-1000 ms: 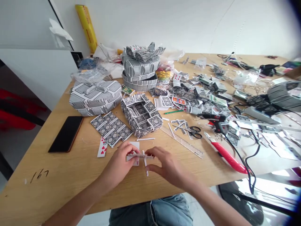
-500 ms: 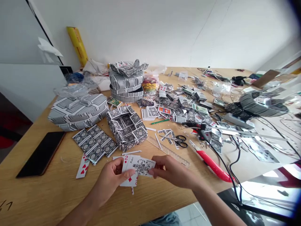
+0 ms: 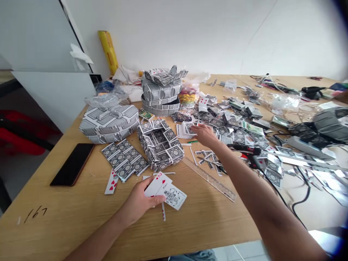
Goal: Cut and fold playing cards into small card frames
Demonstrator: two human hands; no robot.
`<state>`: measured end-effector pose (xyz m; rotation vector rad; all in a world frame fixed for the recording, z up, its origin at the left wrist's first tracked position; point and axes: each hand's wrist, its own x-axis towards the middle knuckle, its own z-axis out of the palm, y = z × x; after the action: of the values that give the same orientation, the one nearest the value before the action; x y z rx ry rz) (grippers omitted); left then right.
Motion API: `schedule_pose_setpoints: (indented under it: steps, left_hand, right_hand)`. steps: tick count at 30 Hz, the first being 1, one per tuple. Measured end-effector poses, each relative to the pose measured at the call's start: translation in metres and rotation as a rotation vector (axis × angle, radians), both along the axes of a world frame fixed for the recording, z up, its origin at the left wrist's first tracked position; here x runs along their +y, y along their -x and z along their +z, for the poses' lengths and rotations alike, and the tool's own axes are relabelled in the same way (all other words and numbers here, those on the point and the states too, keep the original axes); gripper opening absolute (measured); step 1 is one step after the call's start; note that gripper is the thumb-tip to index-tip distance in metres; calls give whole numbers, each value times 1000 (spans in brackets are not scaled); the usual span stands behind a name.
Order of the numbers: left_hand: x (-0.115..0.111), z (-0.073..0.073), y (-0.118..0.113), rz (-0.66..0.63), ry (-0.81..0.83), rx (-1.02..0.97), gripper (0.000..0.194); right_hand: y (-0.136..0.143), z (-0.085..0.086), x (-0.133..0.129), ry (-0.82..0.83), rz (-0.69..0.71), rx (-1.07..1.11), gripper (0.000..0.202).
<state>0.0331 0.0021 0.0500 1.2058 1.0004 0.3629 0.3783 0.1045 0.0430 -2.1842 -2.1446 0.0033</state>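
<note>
Table [image 3: 81, 224] is pretty loaded with card bits on its right side, and a basket [image 3: 172, 156] made of cards is parked just beyond the left hand [image 3: 140, 203]. Fingers of the right hand [image 3: 203, 135] are stretched over the card pile [image 3: 181, 132]; whether anything's gripped there can't be told. Two overlapping cards are pinched by the left, nearly closed, thumb on top: joker [image 3: 175, 197] stuck out past the thumb tip, 2 [image 3: 156, 185] tucked further into the grip. Thin strip [image 3: 163, 213] is seen poking out below.
</note>
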Motion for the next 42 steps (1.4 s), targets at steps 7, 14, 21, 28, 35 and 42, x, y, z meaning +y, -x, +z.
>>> schedule_pose_setpoints:
  steps: [7,14,21,28,35,42]
  left_hand:
    - [3,-5,7,-10,-1,-37,56]
    - [11,6,8,222,-60,-73,48]
    - [9,4,10,207,38,-229,37]
    - [10,4,11,231,74,-334,34]
    - [7,1,9,195,115,-383,31]
    - [7,4,9,213,131,-374,37]
  right_hand:
    - [-13,11,-15,-39,66,-141,21]
    - [-6,17,-39,-497,-35,-228,35]
    - [9,-3,3,-282,70,-204,24]
    - [16,15,-41,-590,-77,-151,31]
    - [9,-6,-22,-421,115,-181,31]
    - [16,8,-25,-453,98,-92,29]
